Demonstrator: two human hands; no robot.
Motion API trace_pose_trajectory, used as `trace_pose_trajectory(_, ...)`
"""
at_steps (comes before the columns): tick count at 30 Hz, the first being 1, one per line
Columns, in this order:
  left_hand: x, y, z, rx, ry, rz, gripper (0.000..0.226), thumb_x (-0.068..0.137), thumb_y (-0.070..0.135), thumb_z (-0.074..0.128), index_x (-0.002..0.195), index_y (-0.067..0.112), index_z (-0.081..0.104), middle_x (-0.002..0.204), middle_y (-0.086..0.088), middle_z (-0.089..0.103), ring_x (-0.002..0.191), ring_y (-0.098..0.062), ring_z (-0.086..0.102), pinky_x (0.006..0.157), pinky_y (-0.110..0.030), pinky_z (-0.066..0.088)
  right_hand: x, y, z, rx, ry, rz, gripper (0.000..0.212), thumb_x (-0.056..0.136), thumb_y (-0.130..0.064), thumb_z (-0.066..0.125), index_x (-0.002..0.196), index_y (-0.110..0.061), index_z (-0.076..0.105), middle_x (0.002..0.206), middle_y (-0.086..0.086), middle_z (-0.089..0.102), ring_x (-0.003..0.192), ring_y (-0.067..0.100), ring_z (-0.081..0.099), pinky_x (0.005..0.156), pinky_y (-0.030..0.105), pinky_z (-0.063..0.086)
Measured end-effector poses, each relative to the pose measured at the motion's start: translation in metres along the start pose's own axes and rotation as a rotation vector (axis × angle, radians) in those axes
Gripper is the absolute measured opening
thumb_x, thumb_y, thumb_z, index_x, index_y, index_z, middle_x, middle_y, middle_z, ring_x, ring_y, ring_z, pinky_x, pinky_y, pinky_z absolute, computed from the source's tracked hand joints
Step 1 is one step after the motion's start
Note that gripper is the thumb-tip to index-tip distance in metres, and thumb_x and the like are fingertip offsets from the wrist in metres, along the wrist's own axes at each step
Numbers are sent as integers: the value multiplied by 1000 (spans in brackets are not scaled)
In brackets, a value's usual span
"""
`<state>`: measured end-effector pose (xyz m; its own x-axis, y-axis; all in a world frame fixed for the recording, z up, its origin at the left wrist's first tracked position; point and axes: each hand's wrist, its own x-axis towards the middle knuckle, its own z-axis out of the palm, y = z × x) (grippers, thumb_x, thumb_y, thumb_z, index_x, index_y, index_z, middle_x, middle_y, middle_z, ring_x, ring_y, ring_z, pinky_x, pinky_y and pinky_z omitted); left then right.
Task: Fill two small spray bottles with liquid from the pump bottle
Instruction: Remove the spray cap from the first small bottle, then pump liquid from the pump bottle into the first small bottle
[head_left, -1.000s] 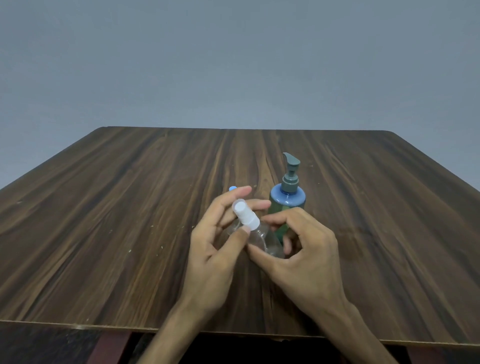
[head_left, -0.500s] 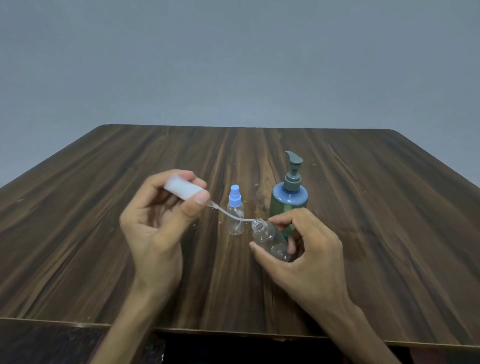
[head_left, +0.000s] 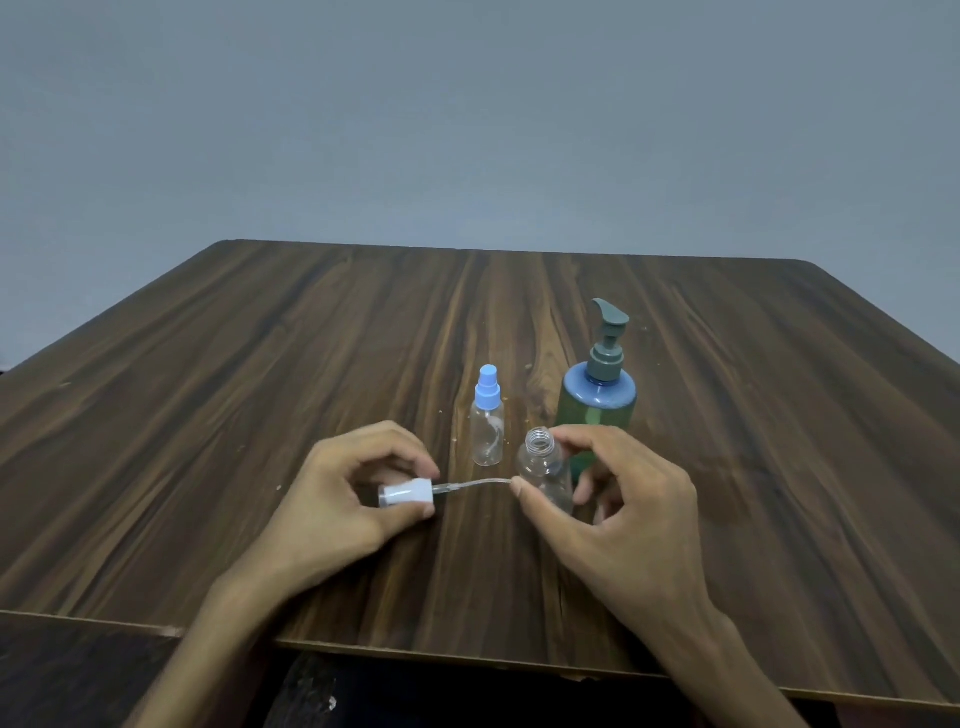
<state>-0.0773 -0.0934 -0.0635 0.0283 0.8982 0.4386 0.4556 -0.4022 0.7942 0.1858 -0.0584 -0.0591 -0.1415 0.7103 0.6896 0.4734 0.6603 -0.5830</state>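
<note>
Your left hand (head_left: 343, 499), at about 8 o'clock of the table (head_left: 208, 415), pinches the white spray cap (head_left: 407, 492) with its dip tube (head_left: 475, 484) trailing right, so one bottle is already opened. At centre the blue-capped spray bottle (head_left: 488, 426) stands closed and looks empty. Your right hand (head_left: 618, 512) curls round the open bottle (head_left: 544, 473) just in front of the pump bottle (head_left: 597, 397) at 1 o'clock — by my reading nothing is filled yet, and both fills remain.

Dark wood-grain table (head_left: 260, 415) filling the lower frame, plain grey wall (head_left: 467, 114) at 12 o'clock
</note>
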Motion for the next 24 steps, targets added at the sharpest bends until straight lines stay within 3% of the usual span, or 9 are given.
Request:
trace_pose_trajectory(4, 10, -5, 11, 133, -2, 15, 40, 74, -12, 95, 90, 22, 80, 98, 8, 76, 89, -19, 78, 79, -28, 61, 0, 1, 4, 26, -14, 30, 37, 75, -44, 89, 106, -26, 80, 76, -21, 65, 63, 12, 65, 55, 27, 53)
trace_pose_trajectory(10, 12, -13, 20, 182, -32, 29, 39, 75, -10, 94, 95, 20, 80, 98, 13, 75, 91, -16, 77, 79, -28, 61, 2, 4, 15, 79, -58, 117, 41, 73, -54, 85, 105, -30, 80, 64, -18, 67, 57, 5, 66, 57, 20, 51)
trace_pose_trajectory(15, 13, -13, 21, 204, -22, 67, 28, 78, 14, 95, 98, 24, 78, 100, 12, 74, 90, -19, 74, 77, -35, 59, 3, 7, 19, 83, -131, 162, 42, 73, -53, 88, 108, -33, 79, 70, -24, 69, 62, 2, 69, 61, 20, 54)
trace_pose_trajectory(19, 22, -7, 25, 208, 116, 65, 14, 84, 20, 86, 91, 24, 74, 92, 11, 73, 90, -15, 73, 81, -23, 54, 4, 7, 18, 53, -178, 159, 40, 75, -45, 93, 111, -35, 79, 82, -35, 69, 71, 2, 73, 63, 21, 58)
trace_pose_trajectory(21, 33, -7, 31, 183, 195, -17, 23, 84, 20, 95, 94, 25, 74, 89, 8, 73, 89, -12, 71, 81, -17, 52, 4, 6, 19, 37, -184, 146, 41, 75, -43, 94, 113, -35, 78, 83, -36, 68, 72, 2, 73, 63, 22, 59)
trace_pose_trajectory(24, 52, -9, 43, 160, 173, -86, 41, 77, 21, 101, 111, 23, 77, 98, 7, 73, 95, -10, 68, 83, -8, 47, 4, 4, 19, 17, -196, 137, 42, 75, -41, 94, 113, -35, 78, 82, -42, 65, 71, 2, 71, 62, 16, 54)
